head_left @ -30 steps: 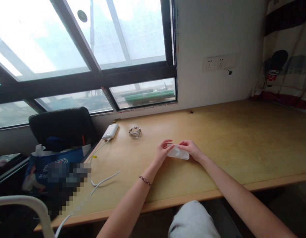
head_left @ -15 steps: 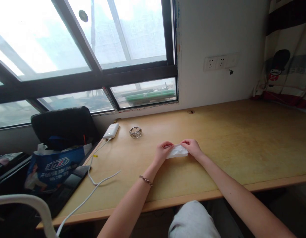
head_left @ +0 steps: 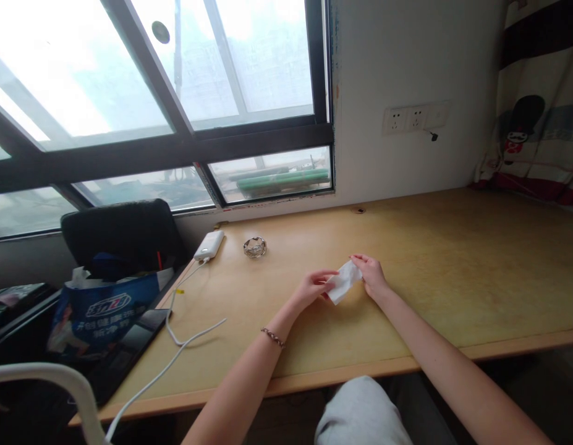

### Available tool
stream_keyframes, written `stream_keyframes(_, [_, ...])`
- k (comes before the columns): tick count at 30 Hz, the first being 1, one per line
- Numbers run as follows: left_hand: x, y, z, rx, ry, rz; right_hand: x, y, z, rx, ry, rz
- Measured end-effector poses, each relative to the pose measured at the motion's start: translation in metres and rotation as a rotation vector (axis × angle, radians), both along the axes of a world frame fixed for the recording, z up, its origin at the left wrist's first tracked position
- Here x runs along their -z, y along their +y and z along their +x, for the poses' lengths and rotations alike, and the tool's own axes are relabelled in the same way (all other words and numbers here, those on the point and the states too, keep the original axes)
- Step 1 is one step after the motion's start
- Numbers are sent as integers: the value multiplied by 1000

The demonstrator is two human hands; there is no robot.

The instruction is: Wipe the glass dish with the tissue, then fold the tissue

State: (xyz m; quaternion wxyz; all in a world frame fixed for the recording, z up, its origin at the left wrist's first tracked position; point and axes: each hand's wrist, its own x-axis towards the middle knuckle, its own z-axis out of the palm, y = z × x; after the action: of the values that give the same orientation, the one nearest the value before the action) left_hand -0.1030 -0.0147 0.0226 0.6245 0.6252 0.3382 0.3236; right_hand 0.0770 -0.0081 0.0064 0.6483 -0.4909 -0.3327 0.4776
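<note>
A small folded white tissue [head_left: 344,282] is held tilted above the wooden desk, between my two hands. My right hand [head_left: 370,272] pinches its upper right corner, with the fingers closed on it. At the tissue's left edge is my left hand [head_left: 314,288], its fingers bent around that edge and partly hidden behind the paper. A braided bracelet [head_left: 273,337] circles my left wrist. Farther back on the desk, left of the tissue, lies a silvery openwork metal ring-shaped object [head_left: 255,247].
A white power bank [head_left: 209,245] lies at the desk's [head_left: 453,266] left edge, with a white cable [head_left: 175,346] trailing forward. Beyond that edge are a black chair [head_left: 122,232] and a blue bag [head_left: 107,315]. Wall sockets [head_left: 407,118] and a window stand behind.
The tissue has turned from nearly level to slanted, its right end raised. My right hand has moved slightly up and right, and my left hand has shifted right with its fingers looser.
</note>
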Motion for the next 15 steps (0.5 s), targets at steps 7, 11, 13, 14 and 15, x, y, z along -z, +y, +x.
stream_keyframes(7, [5, 3, 2, -115, -157, -11, -22, -10, -5, -273, 229, -2])
stream_keyframes(11, [5, 6, 1, -180, -237, -53, -32, -19, -11, -460, 265, 14])
stream_keyframes(13, [4, 6, 1, -171, -267, -64, -34, -23, -12, -557, 246, 12])
stream_keyframes(14, [4, 6, 1, -163, -278, -65, -34, -24, -13, -595, 236, 19])
stream_keyframes(15, [3, 6, 1, -157, -284, -63, -34, -24, -13, -622, 225, 31])
